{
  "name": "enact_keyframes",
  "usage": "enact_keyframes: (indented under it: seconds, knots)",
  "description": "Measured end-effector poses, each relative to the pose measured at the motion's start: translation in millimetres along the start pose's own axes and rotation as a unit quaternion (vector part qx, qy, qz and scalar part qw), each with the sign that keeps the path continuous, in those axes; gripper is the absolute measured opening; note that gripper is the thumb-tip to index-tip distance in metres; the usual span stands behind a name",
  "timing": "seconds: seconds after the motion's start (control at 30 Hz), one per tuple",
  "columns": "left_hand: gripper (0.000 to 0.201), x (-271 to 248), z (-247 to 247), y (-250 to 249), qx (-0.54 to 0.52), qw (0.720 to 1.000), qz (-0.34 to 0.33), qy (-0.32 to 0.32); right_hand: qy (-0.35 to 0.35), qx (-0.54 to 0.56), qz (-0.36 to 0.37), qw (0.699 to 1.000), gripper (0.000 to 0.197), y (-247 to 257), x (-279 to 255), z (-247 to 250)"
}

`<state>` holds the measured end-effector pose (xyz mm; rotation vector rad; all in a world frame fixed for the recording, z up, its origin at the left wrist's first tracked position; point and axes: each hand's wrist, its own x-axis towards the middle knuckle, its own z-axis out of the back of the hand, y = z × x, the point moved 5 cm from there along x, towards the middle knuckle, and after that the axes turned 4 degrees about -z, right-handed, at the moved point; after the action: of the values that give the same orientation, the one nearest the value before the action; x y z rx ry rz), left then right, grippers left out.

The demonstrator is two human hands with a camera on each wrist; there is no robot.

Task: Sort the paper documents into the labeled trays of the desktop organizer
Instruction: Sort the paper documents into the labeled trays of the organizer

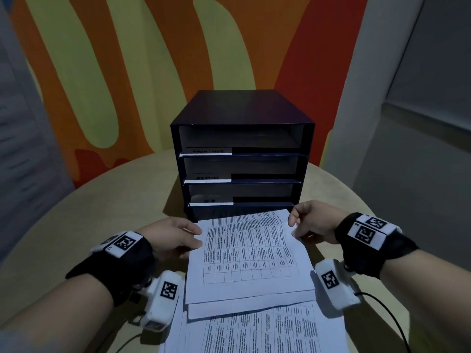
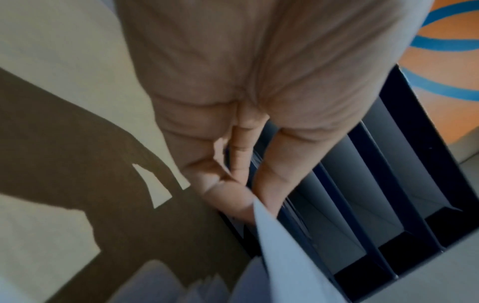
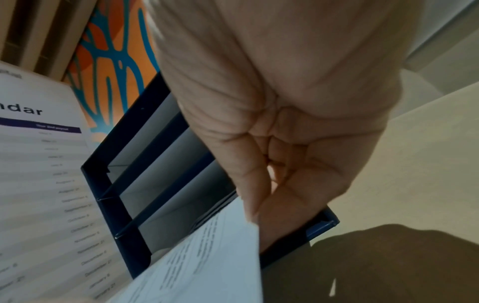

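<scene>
At the organizer [image 1: 242, 154] mouth, we held a printed sheet [image 1: 248, 248] by both far corners.
Left hand [image 1: 173, 236] and right hand [image 1: 312, 221] pinched it; bottom slot hidden behind it, tray labels [image 1: 209, 151] unreadable.

Round beige counter [image 1: 76, 225] sitting under everything. Orange-and-yellow painted wall mural [image 1: 127, 59] standing behind it. Thin black cable [image 1: 390, 314] trailing across counter's near right edge. Grey wall [image 1: 420, 123] running alongside at right.

Your path ahead is blocked by the organizer [image 1: 242, 154]; its open trays face you, and bare desk [image 1: 102, 200] lies left and right of it.
</scene>
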<state>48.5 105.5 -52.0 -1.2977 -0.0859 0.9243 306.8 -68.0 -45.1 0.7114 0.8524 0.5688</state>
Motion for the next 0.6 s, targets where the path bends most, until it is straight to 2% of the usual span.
enact_keyframes:
  seconds: [0.13, 0.27, 0.33, 0.43, 0.6]
  knots:
    - [0.033, -1.3, 2.9, -8.9, 0.089, 0.991, -0.067, -0.076, -0.029, -0.004, 0.006, 1.0, 0.029, 3.1, -1.8, -1.5]
    - [0.04, 2.7, 3.0, -13.2, 0.18, 0.973, -0.081, -0.116, 0.034, -0.037, -0.036, 0.998, 0.024, 4.4, -8.5, -10.4]
    - [0.046, 8.8, 2.0, -13.1, 0.215, 0.966, -0.08, -0.117, 0.043, -0.077, -0.051, 0.995, 0.021, 4.2, -10.2, -14.2]
    - [0.05, 16.1, -2.7, -16.4, 0.249, 0.96, -0.081, -0.094, -0.011, -0.134, -0.025, 0.991, 0.023, 6.4, -3.7, -19.4]
    - [0.052, 23.2, -11.3, -12.8, 0.215, 0.976, -0.034, -0.008, -0.062, -0.101, -0.022, 0.993, 0.026, 4.6, 11.2, -25.3]
